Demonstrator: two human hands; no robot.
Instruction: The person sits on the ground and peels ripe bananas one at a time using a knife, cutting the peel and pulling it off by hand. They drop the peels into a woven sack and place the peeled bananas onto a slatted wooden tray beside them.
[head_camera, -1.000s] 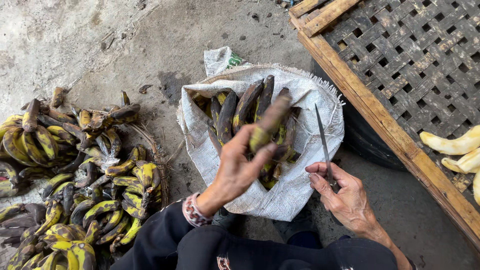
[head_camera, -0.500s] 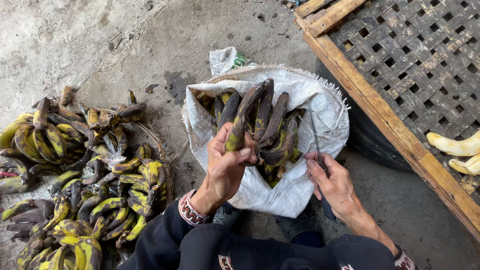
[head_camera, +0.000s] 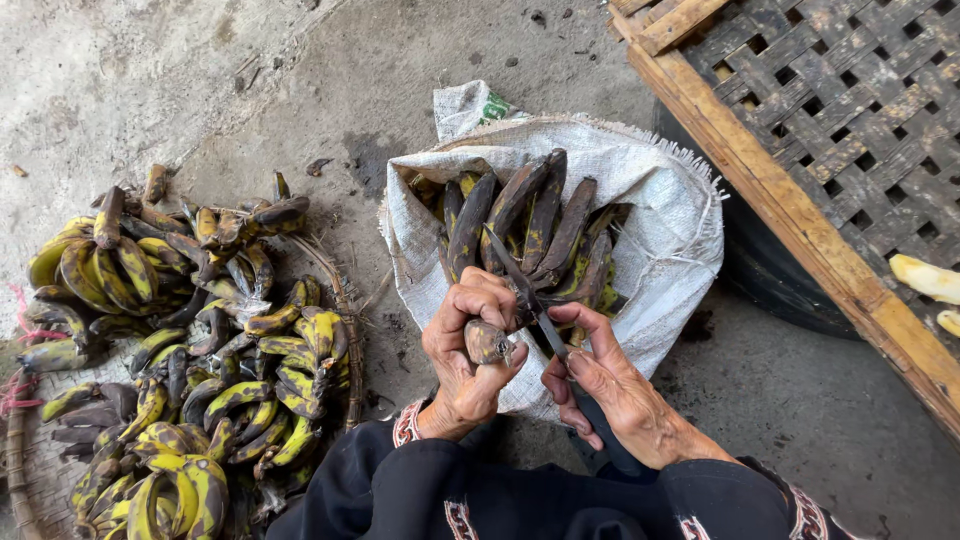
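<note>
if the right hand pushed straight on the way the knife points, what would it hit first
Likely the dark bananas heaped in the white sack. The right hand holds the knife with its tip aimed up and away, already over the pile, beside the banana in the left hand. Depth is unclear.

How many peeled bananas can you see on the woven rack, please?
2: one pale peeled banana lies at the right edge of the rack, and the tip of another shows just below it. More may lie outside the picture.

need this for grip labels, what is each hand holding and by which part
Left hand wraps a dark banana around its middle. Right hand holds a knife by its handle, blade toward the sack.
</note>
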